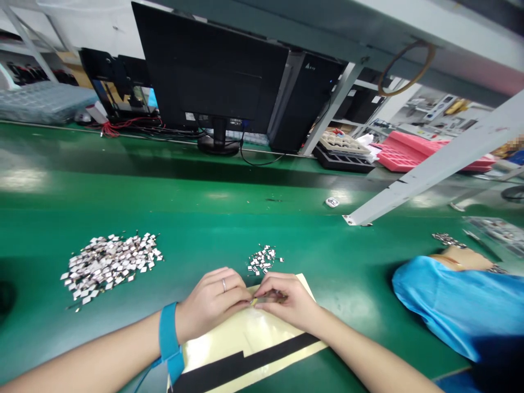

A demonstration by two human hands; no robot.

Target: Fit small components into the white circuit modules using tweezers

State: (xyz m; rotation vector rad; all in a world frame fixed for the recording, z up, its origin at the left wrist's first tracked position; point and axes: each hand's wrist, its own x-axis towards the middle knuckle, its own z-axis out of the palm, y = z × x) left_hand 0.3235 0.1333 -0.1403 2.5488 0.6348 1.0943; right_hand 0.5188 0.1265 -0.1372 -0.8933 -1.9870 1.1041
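My left hand (216, 300), with a ring and a blue wrist strap (168, 333), is closed in a pinch over a pale yellow sheet (262, 330) with black strips. Opposite it, my right hand (289, 300) also pinches, its fingertips nearly touching the left ones. Between them is a tiny yellowish piece (254, 301), too small to identify; both hands appear to hold it. Just beyond the hands lies a small pile of white-faced parts (262, 259). A larger pile of similar parts (112, 265) spreads on the green table at the left.
A monitor (213, 71) and a black computer case (305, 101) stand at the back. A slanted white post (434, 164) meets the table on the right. Nearby are pink trays (409, 150) and another person's blue sleeve (458, 300) and hand (462, 256).
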